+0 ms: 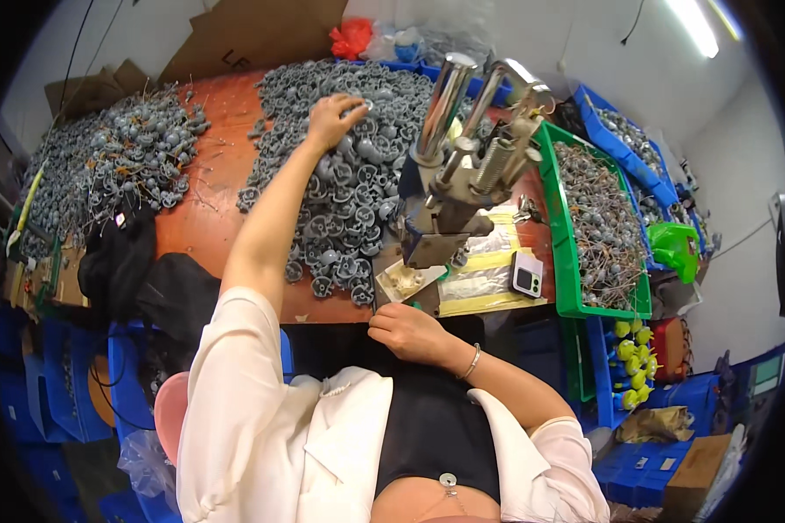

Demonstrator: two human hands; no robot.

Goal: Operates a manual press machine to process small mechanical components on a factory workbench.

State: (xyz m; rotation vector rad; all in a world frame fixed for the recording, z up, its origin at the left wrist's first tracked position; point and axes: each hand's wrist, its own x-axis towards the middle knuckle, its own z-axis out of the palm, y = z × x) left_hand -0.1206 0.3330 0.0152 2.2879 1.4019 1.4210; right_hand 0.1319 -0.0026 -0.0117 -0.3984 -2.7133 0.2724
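Note:
My left hand (333,123) reaches out over a broad heap of small grey plastic rounded shells (344,200). Its fingers are stretched and spread just above the pieces, and I see nothing held in them. Close to the table's front edge is my right hand (408,334), its fingers curled together; whatever they hold, if anything, is hidden. Just beyond it stands a metal hand press (449,200) with shiny posts and springs. A pale fixture (403,281) sits at the press's base, beside the right fingers.
At left lies another heap of grey parts with thin wires (144,144). On the right, a green crate (567,253) holds wired grey pieces, with blue bins (641,161) behind it. A phone (526,275) rests on yellow-taped table (484,305). Yellow-green figures (630,362) sit in a lower bin.

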